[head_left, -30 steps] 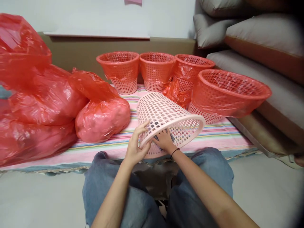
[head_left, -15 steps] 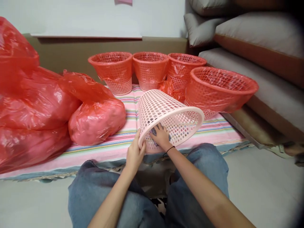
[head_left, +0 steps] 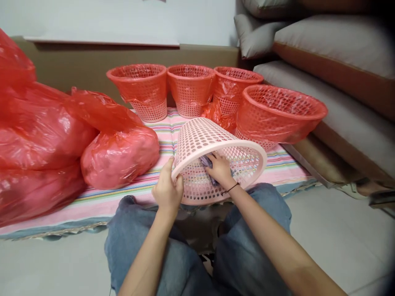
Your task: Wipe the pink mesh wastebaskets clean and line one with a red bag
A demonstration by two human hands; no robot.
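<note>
Plainly, everything here sits around the striped mat (head_left: pixel 145 191) laid on the floor; heaped on its left end are the swollen red plastic bags (head_left: pixel 55 139), the biggest things in view; along its far edge stand four lined baskets (head_left: pixel 189 88), each with a red bag folded over its rim, the nearest of them at the right end; at the mat's near edge, between the person's knees, lies the pink mesh basket (head_left: pixel 200 139), tipped on its side with its mouth facing the person; the left hand (head_left: pixel 166 190) clasps the rim on its left side, thumb outside and fingers curled over the edge, so that grip is closed on the basket; the right hand (head_left: pixel 220 168) reaches inside the mouth, fingers pressed on a small dark thing (head_left: pixel 206 161) against the inner wall, though whether it is pinched I cannot tell; the basket looks light, thin-walled and a little springy; the thick rim is the firmest place to hold.
</note>
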